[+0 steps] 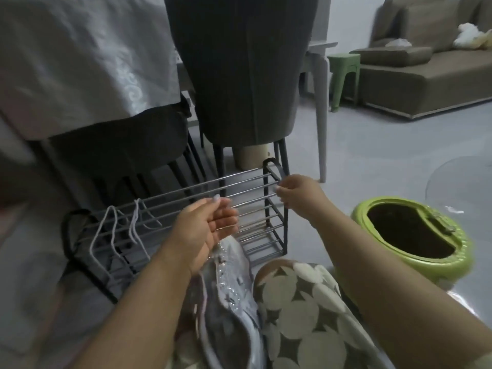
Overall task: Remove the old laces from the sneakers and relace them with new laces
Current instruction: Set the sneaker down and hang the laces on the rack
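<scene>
Head view, starting nearest me: the sneaker [229, 286] is lying on my lap against the patterned trouser leg [300, 310], toe pointing away. It looks like soft grey mesh with shiny trim down the eyelet row, and I can't see a lace in those eyelets, though blur hides a lot.

My left hand [205, 227] hovers just over the toe, palm up, grip loose, fingers relaxed, nothing clearly held. My right hand [295, 194] is further out and to the right, fingertips pinched together at the corner of the wire rack [275, 209]. Maybe it's pulling a thin lace taut, but I can't make out any strand, so I honestly can't tell.

White laces [125, 227] hang over the rack's left bars: thin, limp, cord-like.

Risks, as I judge it: the sneaker is only resting on the lap and could slide off. Those limp laces could slip between the smooth metal bars, or get snagged there. The open green glossy bin [415, 235] sits near my right arm, so a dropped lace might land inside.
</scene>
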